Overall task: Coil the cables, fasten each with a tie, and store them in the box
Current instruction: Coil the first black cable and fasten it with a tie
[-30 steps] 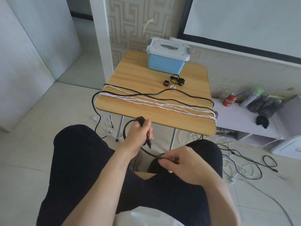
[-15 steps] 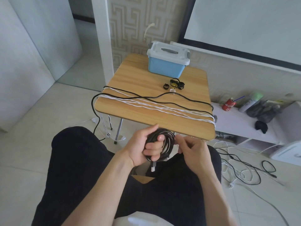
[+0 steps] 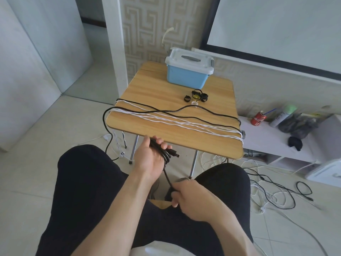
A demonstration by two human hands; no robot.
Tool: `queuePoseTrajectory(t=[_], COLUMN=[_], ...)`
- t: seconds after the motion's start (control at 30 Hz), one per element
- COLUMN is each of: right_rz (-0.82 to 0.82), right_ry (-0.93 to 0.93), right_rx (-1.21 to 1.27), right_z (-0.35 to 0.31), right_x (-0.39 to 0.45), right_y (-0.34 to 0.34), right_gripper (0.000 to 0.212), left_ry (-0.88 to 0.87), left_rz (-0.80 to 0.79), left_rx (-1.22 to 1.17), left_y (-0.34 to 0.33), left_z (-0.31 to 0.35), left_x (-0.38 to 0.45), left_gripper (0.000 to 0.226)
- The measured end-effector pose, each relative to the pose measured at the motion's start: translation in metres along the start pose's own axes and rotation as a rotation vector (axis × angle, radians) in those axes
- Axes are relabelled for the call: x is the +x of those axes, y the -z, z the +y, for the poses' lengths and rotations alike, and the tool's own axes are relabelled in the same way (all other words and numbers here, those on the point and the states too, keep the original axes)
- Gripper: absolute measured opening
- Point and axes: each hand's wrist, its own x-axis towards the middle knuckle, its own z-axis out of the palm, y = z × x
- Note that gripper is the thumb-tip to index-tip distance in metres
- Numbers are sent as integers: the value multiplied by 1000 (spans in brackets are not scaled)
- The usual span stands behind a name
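My left hand (image 3: 152, 156) grips several loops of a black cable (image 3: 167, 172) just below the near edge of the wooden table (image 3: 166, 85); the cable's plug sticks out to the right of my fingers. One strand runs down from the loops to my right hand (image 3: 186, 196), which pinches it above my lap. More black cable (image 3: 184, 109) and white cable (image 3: 175, 122) lie stretched across the table. Small black ties (image 3: 196, 96) sit behind them. The blue box (image 3: 186, 78) with its white lid closed stands at the table's far edge.
Loose black and white cables (image 3: 273, 191) are tangled on the tiled floor to the right. A low white shelf (image 3: 267, 143) at right carries a red can (image 3: 258, 118), a spray bottle and dark items. A white pillar stands behind the table on the left.
My left hand rose with the loops toward the table edge. My right hand left the coil, dropped to my lap and now pinches the cable strand there.
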Motion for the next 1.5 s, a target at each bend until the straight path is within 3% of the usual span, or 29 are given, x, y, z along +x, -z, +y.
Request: queuePoseTrajectory(t=[0.07, 0.13, 0.33, 0.5, 0.6, 0.73, 0.8, 0.9, 1.0, 1.13, 1.23, 1.3, 1.43, 1.5], right_rz=[24, 164, 559, 713, 759, 807, 684, 522, 523, 371, 263, 268, 353, 360], right_ry=[13, 26, 43, 59, 81, 97, 145, 168, 176, 143, 64, 29, 41, 44], right_rx=[35, 139, 447, 601, 599, 525, 538, 774, 1056, 1276, 1318, 1350, 1570, 1646], right_z=[-6, -10, -9, -1, 7, 23, 30, 31, 30, 34, 38, 41, 38, 38], right_x=[-4, -10, -20, -21, -14, 0, 6, 7, 11, 20, 23, 26, 29, 31], right_y=[7, 15, 40, 40, 34, 27, 23, 20, 20, 14, 13, 10, 3, 0], right_gripper=[28, 25, 11, 13, 25, 65, 83, 65, 56, 90, 97, 89, 47, 45], left_ry=[-32, -21, 88, 150, 160, 289, 348, 421, 441, 431, 400, 373, 298, 260], left_rz=[13, -25, -365, -488, -593, -616, -647, -637, -629, -544, -416, -308, -91, -14], left_rx=[161, 422, 1038, 1044, 1243, 1367, 1306, 907, 664, 531, 525, 536, 545, 559], left_y=[3, 6, -10, -24, -23, -16, -12, -8, -6, -6, -2, 0, -4, -5], left_z=[-1, -2, -6, -2, 1, 2, 2, 4, 2, -1, -4, -5, -11, -15], left_x=[4, 4, -22, -35, -37, -36, -33, -30, -27, -25, -25, -23, -15, -12], left_gripper=[35, 32, 38, 47, 64, 83, 81, 65, 75, 83, 88, 88, 78, 70])
